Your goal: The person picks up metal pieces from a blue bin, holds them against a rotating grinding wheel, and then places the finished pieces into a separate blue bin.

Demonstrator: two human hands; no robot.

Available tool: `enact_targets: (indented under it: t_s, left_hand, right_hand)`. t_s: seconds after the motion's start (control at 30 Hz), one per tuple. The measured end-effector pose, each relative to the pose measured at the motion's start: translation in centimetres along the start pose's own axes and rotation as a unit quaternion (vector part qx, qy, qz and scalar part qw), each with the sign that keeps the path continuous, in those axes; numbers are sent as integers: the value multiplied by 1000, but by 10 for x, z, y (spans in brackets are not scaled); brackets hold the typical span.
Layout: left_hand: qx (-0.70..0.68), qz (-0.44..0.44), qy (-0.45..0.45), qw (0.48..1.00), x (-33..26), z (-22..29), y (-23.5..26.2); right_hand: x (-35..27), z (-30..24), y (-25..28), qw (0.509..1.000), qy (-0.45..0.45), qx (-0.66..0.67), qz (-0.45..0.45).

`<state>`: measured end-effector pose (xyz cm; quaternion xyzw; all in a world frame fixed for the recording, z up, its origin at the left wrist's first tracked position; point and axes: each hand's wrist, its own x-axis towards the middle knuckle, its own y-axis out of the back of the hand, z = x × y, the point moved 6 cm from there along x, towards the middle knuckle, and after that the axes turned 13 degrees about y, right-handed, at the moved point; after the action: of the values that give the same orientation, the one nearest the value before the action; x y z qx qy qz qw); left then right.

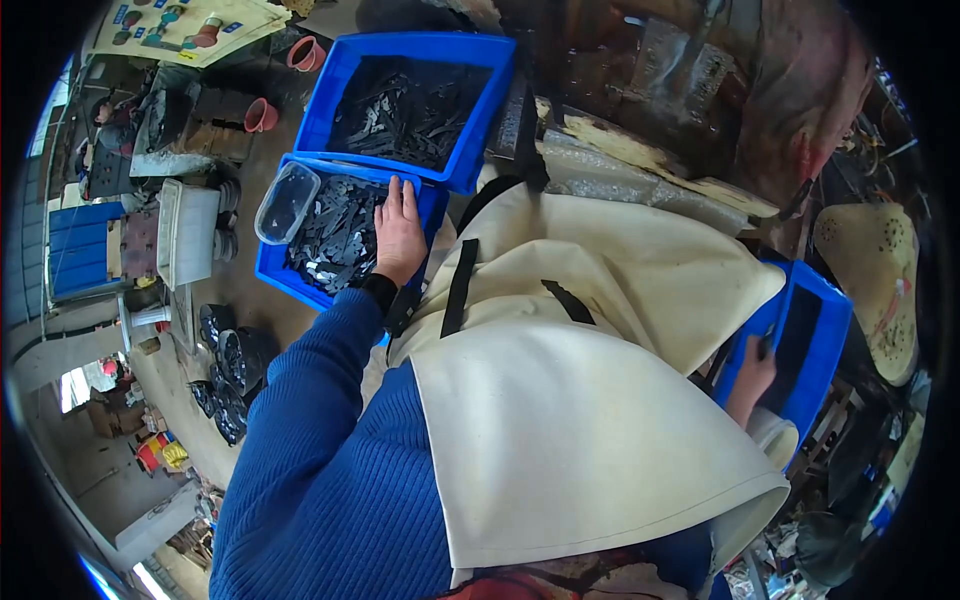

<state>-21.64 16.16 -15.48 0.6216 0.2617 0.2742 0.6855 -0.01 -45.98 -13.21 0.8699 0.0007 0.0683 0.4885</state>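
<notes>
My left hand point(400, 235) lies with its fingers stretched out on the right part of a heap of flat, dark, metal-looking pieces point(335, 235). They fill a blue bin point(275, 262) beside my left forearm. A clear plastic tub point(287, 203) sits at that bin's left corner. Over on the right, my right hand point(752, 382) is inside another blue bin point(825, 345), partly hidden by my cream apron point(600, 440). Its fingers are curled round a small dark piece, whose exact shape is too blurred to make out.
Beyond the left bin stands a larger blue bin point(312, 110) of dark strips. A worn, wet-looking machine point(690, 80) rises ahead, with a wooden board point(660, 155) along its near side. Pink buckets point(261, 116), black bags point(235, 360) and a control panel point(185, 30) are at the left.
</notes>
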Motion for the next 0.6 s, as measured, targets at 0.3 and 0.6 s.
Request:
enact_targets:
  t_s: [0.3,0.6]
  left_hand:
    - [-16,57,-54,997,3,1,-5]
    - [-14,33,-34,999,6,-1,-25]
  right_hand:
    - [-168,6,-40,938,-240,103,-227]
    - [-231,-2,-10,887,-319,-57,-329]
